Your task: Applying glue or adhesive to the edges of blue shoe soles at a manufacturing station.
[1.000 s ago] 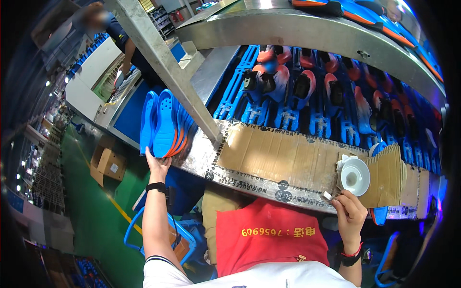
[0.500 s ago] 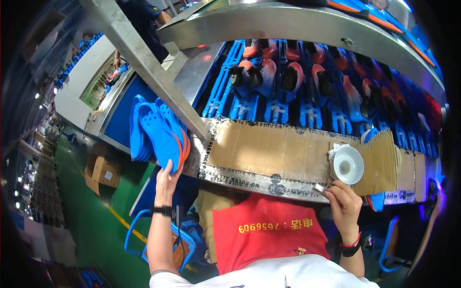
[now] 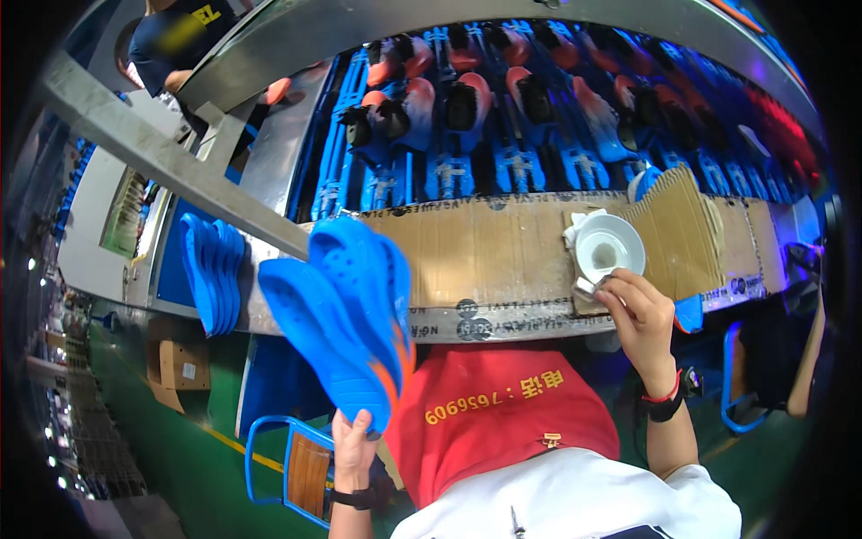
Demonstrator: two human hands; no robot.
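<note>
My left hand (image 3: 353, 446) grips the heel end of several blue shoe soles (image 3: 328, 332) with orange edges, held together and fanned out in front of the bench; round holes show in the forefoot of one. The fingers of my right hand (image 3: 642, 316) pinch a small whitish piece (image 3: 588, 287), whose kind I cannot make out. Right beside that hand, a white bowl (image 3: 626, 235) sits on the cardboard, with a greyish patch inside it. Another row of blue soles (image 3: 212, 278) stands at the left end of the bench.
Behind the cardboard-covered bench (image 3: 485, 242), blue racks carry rows of red-and-blue shoes (image 3: 469, 99). A metal post (image 3: 171, 162) slants across the left. A cardboard flap (image 3: 673, 220) stands right of the bowl. A co-worker (image 3: 175, 40) is at far left; a chair (image 3: 305, 472) stands below.
My left hand has drawn the held soles away from the others, toward me and to the right. My right hand has brought the whitish piece up to the bowl's near side. The view has shifted.
</note>
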